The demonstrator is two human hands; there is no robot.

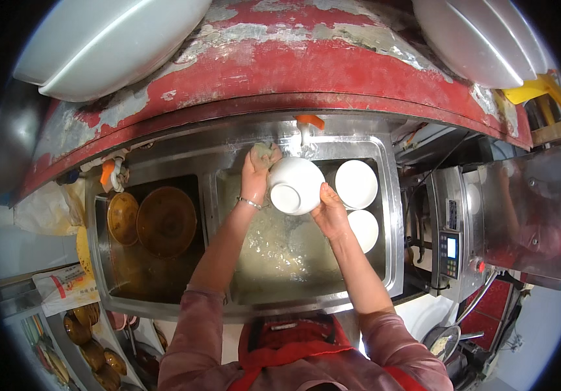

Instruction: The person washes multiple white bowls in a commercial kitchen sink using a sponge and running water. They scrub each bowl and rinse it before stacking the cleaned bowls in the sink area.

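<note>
A white bowl (302, 177) is tilted with its base and foot ring towards me, above the right sink basin (290, 288). My right hand (331, 212) grips the bowl's rim on its near right side. In my left hand (257, 171) is a wet greenish scouring cloth or pad (262, 152), close beside the bowl's left edge. Water runs from a tap with an orange handle (310, 120) just behind the bowl. Cloudy, rippling water lies in the basin. Two more white bowls or stacks, one far (357, 184) and one near (362, 230), stand along its right side.
Two brown round dishes (166, 222) sit in the left basin's dark water. A second orange-handled tap (108, 172) is at the left. Large white bowls (114, 49) rest on the worn red shelf (285, 73). A steel machine with a control panel (450, 251) stands right.
</note>
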